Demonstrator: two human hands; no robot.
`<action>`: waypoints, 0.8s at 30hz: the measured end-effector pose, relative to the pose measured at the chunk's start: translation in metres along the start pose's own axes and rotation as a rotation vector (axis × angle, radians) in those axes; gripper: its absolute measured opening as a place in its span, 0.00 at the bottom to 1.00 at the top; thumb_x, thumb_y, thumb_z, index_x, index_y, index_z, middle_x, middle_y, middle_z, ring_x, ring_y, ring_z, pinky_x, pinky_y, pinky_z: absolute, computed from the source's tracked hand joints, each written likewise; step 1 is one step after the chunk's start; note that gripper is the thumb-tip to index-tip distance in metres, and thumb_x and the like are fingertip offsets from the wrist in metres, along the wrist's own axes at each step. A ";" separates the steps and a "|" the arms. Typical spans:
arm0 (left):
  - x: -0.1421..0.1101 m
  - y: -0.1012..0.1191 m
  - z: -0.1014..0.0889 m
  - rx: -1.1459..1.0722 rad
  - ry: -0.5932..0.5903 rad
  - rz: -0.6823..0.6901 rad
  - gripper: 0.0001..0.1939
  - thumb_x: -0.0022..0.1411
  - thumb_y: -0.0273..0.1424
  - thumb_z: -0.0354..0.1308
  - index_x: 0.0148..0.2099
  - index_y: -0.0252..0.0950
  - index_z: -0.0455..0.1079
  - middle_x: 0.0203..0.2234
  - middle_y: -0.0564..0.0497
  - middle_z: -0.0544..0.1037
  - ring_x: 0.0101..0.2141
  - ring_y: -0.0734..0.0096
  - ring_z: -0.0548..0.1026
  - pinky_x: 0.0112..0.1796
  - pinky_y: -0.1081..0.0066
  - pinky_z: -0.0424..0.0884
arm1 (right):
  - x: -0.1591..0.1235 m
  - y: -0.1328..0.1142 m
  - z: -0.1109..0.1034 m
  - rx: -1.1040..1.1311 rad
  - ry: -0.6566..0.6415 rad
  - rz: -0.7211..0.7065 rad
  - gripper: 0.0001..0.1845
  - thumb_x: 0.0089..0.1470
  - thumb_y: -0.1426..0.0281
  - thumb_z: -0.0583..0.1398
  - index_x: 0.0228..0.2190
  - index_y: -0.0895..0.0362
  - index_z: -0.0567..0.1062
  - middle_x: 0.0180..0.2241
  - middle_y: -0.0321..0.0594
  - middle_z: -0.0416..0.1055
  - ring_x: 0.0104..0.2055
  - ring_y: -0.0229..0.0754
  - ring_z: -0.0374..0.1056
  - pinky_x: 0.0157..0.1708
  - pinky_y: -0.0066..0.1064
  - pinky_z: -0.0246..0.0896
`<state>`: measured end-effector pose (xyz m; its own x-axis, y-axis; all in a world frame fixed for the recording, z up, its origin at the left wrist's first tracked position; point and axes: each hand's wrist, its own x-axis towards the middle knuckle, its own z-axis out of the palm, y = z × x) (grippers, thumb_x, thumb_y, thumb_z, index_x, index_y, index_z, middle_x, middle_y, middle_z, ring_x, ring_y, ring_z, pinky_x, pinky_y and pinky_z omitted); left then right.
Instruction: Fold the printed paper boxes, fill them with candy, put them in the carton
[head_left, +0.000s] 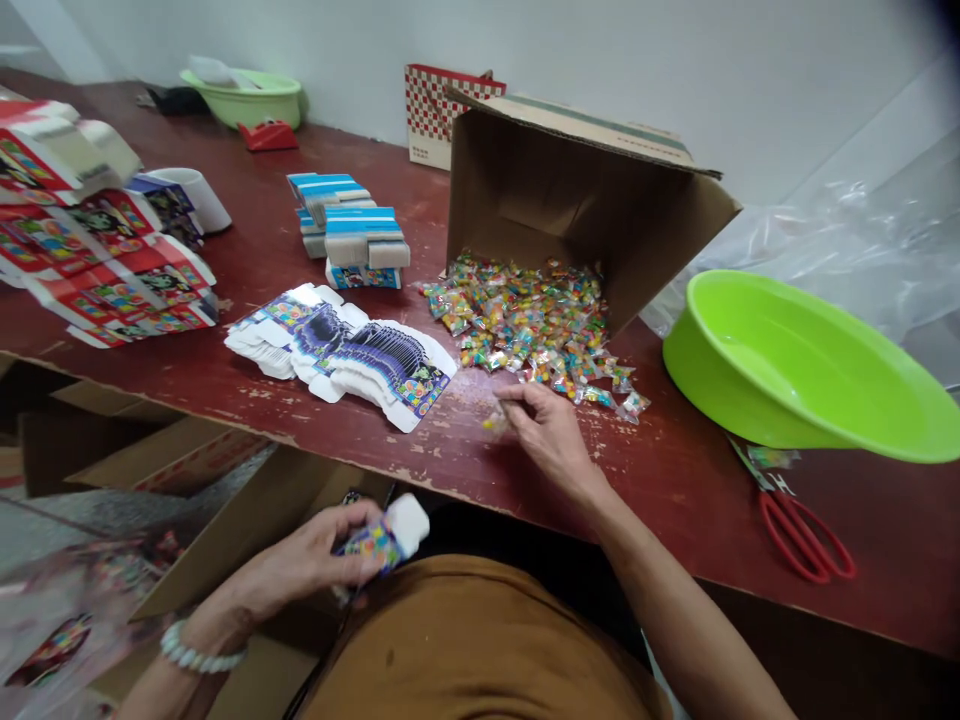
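Low before a brown shirt [465,640], the left hand [337,550] is holding a small purple box [375,543], thumb and fingers curling closely round its sides; a rounded white flap is sticking out at one end. Over the table [900,540], the right hand [551,430] is pinching one clear packet [495,420] with something yellow showing inside, its fingertips nearly meeting. The packet is sitting just in front of the heap, well apart from the box — whether it is touching the tabletop, we are not able to tell.

Judging from how things are lying, we are finding the work partway along: one box and one packet are in hand, and much is remaining. A broad heap of packets [532,320] is spilling from a cardboard carton [510,180] lying on its side, and a fan of flat purple cartons [360,350] is spreading to its left. Whether anything is inside the held box, we are not seeing.

We are noticing crinkly, shiny wrappers, stiff card with cut tabs, and dark red paint chipping off the table. Blue-and-white card bundles [345,225] are standing behind the fan; red printed cartons [112,265] are piling up at the left. At the right, a smooth lime-green basin [712,390] is curving near the heap — and scissors [795,535] with red looped handles are lying beside it.
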<state>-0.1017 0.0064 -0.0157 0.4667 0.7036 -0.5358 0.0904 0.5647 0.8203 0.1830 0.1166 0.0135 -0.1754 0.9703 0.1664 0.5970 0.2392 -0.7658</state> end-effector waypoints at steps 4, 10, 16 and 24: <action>0.014 0.019 0.029 -0.084 0.072 0.147 0.23 0.57 0.38 0.66 0.52 0.37 0.65 0.35 0.45 0.80 0.29 0.67 0.78 0.34 0.69 0.73 | -0.025 -0.030 0.012 0.639 -0.060 0.135 0.10 0.52 0.65 0.64 0.36 0.56 0.80 0.33 0.40 0.79 0.32 0.41 0.73 0.35 0.33 0.69; 0.031 0.031 0.064 -0.103 0.068 0.244 0.25 0.53 0.27 0.61 0.54 0.38 0.63 0.30 0.52 0.77 0.26 0.72 0.74 0.31 0.72 0.71 | -0.037 -0.047 0.027 0.530 0.054 -0.010 0.08 0.53 0.72 0.60 0.34 0.54 0.80 0.34 0.40 0.79 0.35 0.41 0.73 0.38 0.32 0.68; 0.037 0.033 0.075 -0.128 0.061 0.280 0.22 0.48 0.22 0.57 0.48 0.38 0.66 0.25 0.55 0.74 0.23 0.74 0.70 0.26 0.74 0.70 | -0.039 -0.047 0.023 0.426 0.157 -0.150 0.10 0.54 0.74 0.58 0.33 0.53 0.80 0.33 0.40 0.78 0.34 0.41 0.72 0.36 0.33 0.67; 0.039 0.046 0.082 -0.419 0.177 0.254 0.24 0.58 0.48 0.59 0.49 0.34 0.69 0.23 0.50 0.77 0.20 0.69 0.74 0.23 0.71 0.72 | -0.049 -0.039 0.023 0.648 -0.037 0.102 0.11 0.58 0.62 0.61 0.42 0.50 0.79 0.41 0.40 0.75 0.40 0.42 0.71 0.42 0.34 0.67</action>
<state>-0.0073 0.0248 0.0171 0.2692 0.8826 -0.3854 -0.3829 0.4653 0.7981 0.1501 0.0591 0.0210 -0.1765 0.9824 0.0603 0.0213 0.0651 -0.9977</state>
